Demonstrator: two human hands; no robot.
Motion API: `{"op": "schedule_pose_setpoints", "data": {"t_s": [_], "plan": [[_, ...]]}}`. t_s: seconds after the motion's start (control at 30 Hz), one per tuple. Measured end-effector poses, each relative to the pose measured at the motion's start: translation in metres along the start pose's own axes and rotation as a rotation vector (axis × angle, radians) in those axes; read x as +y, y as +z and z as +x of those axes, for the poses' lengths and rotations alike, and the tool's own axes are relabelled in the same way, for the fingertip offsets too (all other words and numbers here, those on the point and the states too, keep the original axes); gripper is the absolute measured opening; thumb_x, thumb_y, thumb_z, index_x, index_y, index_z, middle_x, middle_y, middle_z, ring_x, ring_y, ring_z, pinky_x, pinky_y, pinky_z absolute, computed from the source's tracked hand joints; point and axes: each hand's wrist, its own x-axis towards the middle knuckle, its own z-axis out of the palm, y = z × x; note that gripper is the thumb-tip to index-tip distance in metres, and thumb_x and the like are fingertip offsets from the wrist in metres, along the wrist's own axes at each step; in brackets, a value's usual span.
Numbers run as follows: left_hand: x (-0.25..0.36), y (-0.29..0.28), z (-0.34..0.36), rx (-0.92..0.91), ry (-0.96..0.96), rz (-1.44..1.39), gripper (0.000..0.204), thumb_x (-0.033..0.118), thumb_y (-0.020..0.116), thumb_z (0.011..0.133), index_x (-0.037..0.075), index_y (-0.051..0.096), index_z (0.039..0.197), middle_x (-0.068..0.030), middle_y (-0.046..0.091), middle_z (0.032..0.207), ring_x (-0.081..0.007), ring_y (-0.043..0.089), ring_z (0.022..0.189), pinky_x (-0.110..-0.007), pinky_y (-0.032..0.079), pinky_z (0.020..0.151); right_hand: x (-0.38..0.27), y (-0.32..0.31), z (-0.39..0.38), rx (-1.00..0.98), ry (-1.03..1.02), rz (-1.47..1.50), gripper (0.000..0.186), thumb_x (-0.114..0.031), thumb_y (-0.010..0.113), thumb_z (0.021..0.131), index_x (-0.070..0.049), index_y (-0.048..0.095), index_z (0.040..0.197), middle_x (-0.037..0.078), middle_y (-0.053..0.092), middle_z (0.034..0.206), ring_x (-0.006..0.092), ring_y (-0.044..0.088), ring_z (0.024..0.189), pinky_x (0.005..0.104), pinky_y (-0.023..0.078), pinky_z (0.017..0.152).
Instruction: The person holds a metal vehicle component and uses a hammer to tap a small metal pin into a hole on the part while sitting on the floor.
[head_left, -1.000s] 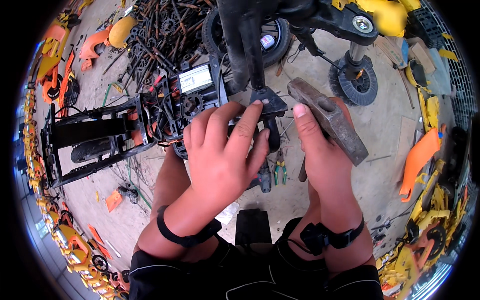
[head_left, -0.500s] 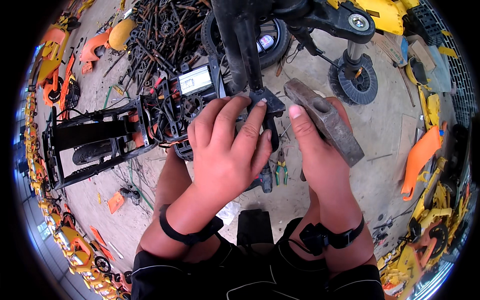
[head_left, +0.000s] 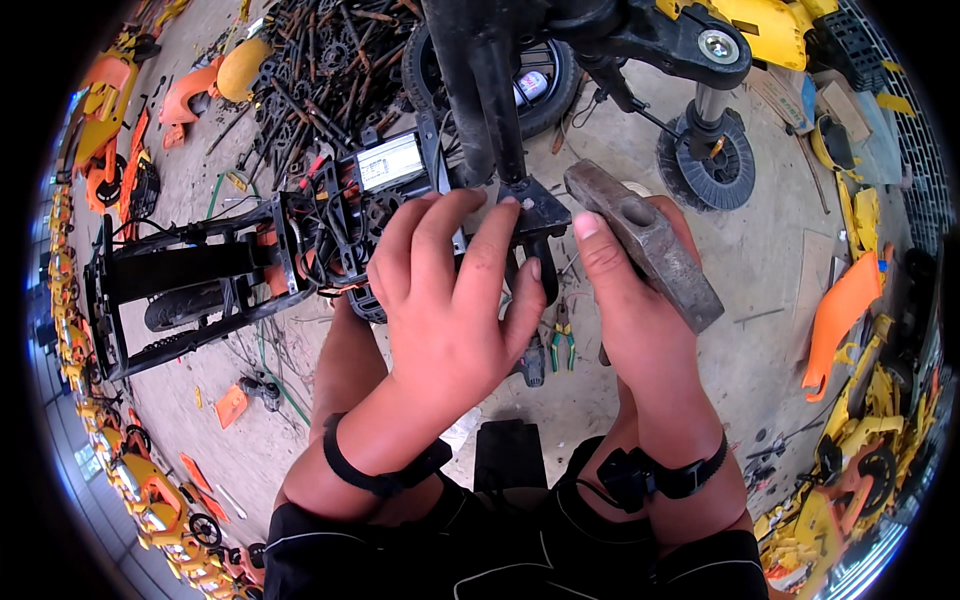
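Note:
A black vehicle frame (head_left: 500, 115) rises in front of me, with a flat black bracket (head_left: 540, 212) low on its tube. My left hand (head_left: 440, 300) is spread beside that bracket, fingers apart and holding nothing; its index fingertip is at or close to the bracket's edge, and I cannot tell whether it touches. In my right hand (head_left: 645, 325) is a hammer, gripped close under its heavy steel head (head_left: 650, 245), thumb along the side. The head is tilted just right of the bracket, apart from it. Most of the handle is hidden by my hand.
Pliers with green handles (head_left: 563, 345) and a power tool (head_left: 530, 362) lie on the floor below the bracket. A black chassis with wiring (head_left: 190, 270) extends left. Rusty metal parts (head_left: 330, 60) are heaped behind; a shock absorber (head_left: 708, 110) stands far right.
My left hand has shifted slightly left and its fingers have drawn back from the bracket and spread wider. The hammer has moved a little to the left.

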Motion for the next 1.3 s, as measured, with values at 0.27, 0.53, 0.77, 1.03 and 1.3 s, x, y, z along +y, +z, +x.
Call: {"op": "schedule_pose_setpoints", "data": {"t_s": [0.27,0.53,0.77,1.03,1.3], "plan": [[0.0005,-0.0019,0.0004,-0.043,-0.015,0.047,0.046,0.016,0.076,0.079,0.011,0.067,0.124,-0.0124,0.055,0.130,-0.0370,0.047,0.123,-0.048,0.037,0.104,-0.0023,-0.0018,0.0002,-0.023,0.036,0.018,0.038,-0.040,0.069,0.096,-0.004,0.062,0.103,0.009,0.069,0.073,0.0147,0.070,0.069,0.0302,0.050,0.062],[0.0021,0.0015,-0.0027,-0.010,-0.005,0.064,0.046,0.024,0.077,0.079,0.013,0.067,0.123,-0.0086,0.057,0.126,-0.0335,0.051,0.119,-0.045,0.037,0.098,-0.0007,-0.0009,0.0000,-0.016,0.048,-0.017,0.037,-0.041,0.070,0.096,-0.005,0.062,0.102,0.009,0.069,0.073,0.0159,0.070,0.069,0.0314,0.051,0.062],[0.0051,-0.0004,-0.0028,-0.042,0.001,0.013,0.049,0.018,0.077,0.078,0.011,0.065,0.125,-0.0120,0.056,0.128,-0.0373,0.048,0.122,-0.047,0.037,0.102,0.0025,-0.0004,0.0004,-0.010,0.034,-0.001,0.035,-0.038,0.069,0.096,-0.005,0.062,0.105,0.007,0.067,0.075,0.0150,0.067,0.070,0.0302,0.049,0.062],[0.0035,0.0025,-0.0037,-0.031,0.008,0.015,0.045,0.024,0.075,0.081,0.015,0.067,0.124,-0.0107,0.055,0.129,-0.0348,0.047,0.122,-0.046,0.036,0.098,0.0026,0.0027,0.0009,-0.015,0.031,0.074,0.031,-0.031,0.071,0.096,-0.004,0.062,0.106,0.005,0.068,0.079,0.0129,0.065,0.073,0.0282,0.048,0.063],[0.0049,0.0010,-0.0021,-0.060,0.000,-0.013,0.050,0.016,0.077,0.077,0.013,0.066,0.126,-0.0151,0.054,0.131,-0.0393,0.046,0.123,-0.049,0.037,0.103,-0.0034,0.0054,0.0007,-0.024,0.087,0.170,0.024,-0.016,0.073,0.096,-0.003,0.063,0.114,-0.003,0.060,0.089,0.0037,0.049,0.079,0.0209,0.041,0.068]]}}
